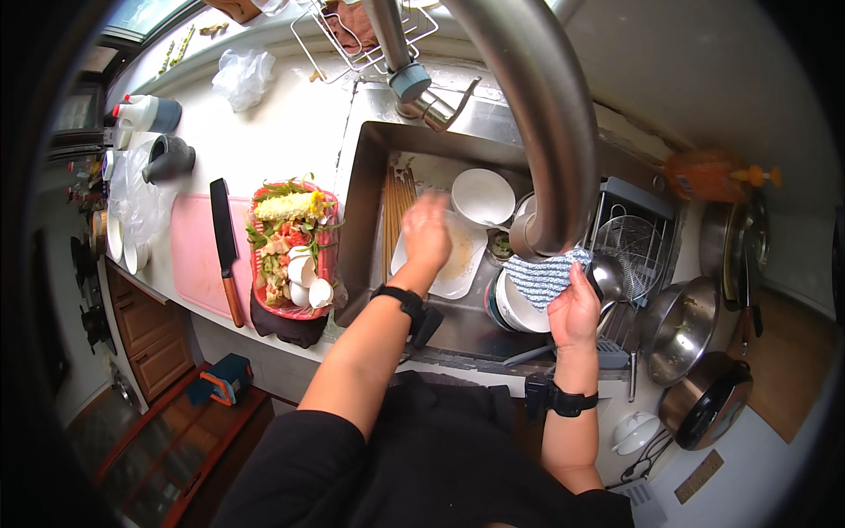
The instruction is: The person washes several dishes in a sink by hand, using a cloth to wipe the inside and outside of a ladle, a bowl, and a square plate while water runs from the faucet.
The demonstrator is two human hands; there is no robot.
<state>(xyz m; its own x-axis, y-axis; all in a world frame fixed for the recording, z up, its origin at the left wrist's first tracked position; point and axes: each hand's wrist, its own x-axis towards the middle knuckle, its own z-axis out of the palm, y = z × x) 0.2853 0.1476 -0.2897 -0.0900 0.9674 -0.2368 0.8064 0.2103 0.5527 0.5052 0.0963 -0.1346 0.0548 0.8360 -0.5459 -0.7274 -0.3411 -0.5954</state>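
Note:
My left hand (426,231), blurred by motion, is over the left part of a white square dish (465,261) in the steel sink (373,171). Whether its fingers hold anything is unclear. Wooden chopsticks (395,204) lie just left of it along the sink's wall. A white round bowl (483,197) sits behind the dish. My right hand (573,310) grips a blue-and-white striped dishcloth (541,278), thumb on top. The cloth hangs over stacked bowls (518,309) at the sink's right side. The faucet spout (528,237) partly covers that area.
Left of the sink, a red basket (256,284) holds food scraps and eggshells. A knife (224,237) lies on a pink cutting board (191,254). To the right are a dish rack (639,198), a ladle (607,277), a steel basin (683,330) and a pot (706,399).

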